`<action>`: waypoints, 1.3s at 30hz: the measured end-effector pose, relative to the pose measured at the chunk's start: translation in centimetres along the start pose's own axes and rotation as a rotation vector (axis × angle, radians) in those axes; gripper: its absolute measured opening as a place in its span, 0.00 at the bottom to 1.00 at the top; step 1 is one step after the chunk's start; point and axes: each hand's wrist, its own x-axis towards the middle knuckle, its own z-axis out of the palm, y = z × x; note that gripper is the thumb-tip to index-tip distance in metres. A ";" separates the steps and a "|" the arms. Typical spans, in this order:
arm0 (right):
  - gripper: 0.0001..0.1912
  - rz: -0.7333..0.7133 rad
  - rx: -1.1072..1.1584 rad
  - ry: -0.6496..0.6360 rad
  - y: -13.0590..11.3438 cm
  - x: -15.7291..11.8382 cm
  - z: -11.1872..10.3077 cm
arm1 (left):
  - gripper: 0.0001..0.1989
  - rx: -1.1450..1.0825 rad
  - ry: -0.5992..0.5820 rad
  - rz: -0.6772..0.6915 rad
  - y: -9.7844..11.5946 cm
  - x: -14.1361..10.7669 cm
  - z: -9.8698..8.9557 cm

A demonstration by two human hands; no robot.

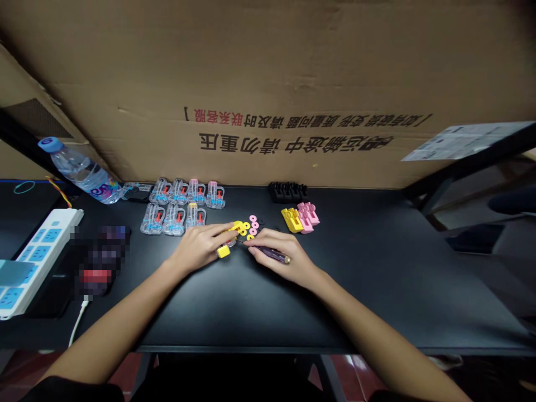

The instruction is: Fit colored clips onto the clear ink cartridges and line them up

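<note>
My left hand [200, 244] is closed on a small yellow-and-clear plastic assembly [224, 251], partly hidden by the fingers. My right hand [285, 254] grips a thin-tipped tool with a dark purple handle [271, 254], its exact kind unclear. The tool's fine point meets the assembly or stops just short of it; I cannot tell which. Just beyond the fingertips lie several small pink rings [253, 225] and yellow rings [250, 238], with a few dark ones among them.
Clear plastic assemblies [173, 219] stand in two rows at the left. Yellow [292, 220], pink [309, 216] and black parts [288, 192] lie at the back right. A water bottle [86, 173], power strip [42, 251] and charging cable [79, 321] are leftward. Cardboard [293, 67] walls the back.
</note>
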 end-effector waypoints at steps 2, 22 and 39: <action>0.10 0.000 -0.025 0.034 -0.2 0.0 0.3 | 0.14 0.038 -0.001 0.000 0.3 0.3 0.1; 0.11 0.076 -0.050 -0.005 1.3 -0.2 0.8 | 0.15 -0.403 0.340 -0.317 0.2 0.7 -1.9; 0.12 0.053 -0.076 0.118 -1.1 0.5 -0.1 | 0.22 -0.977 0.129 -0.617 1.9 1.5 -0.7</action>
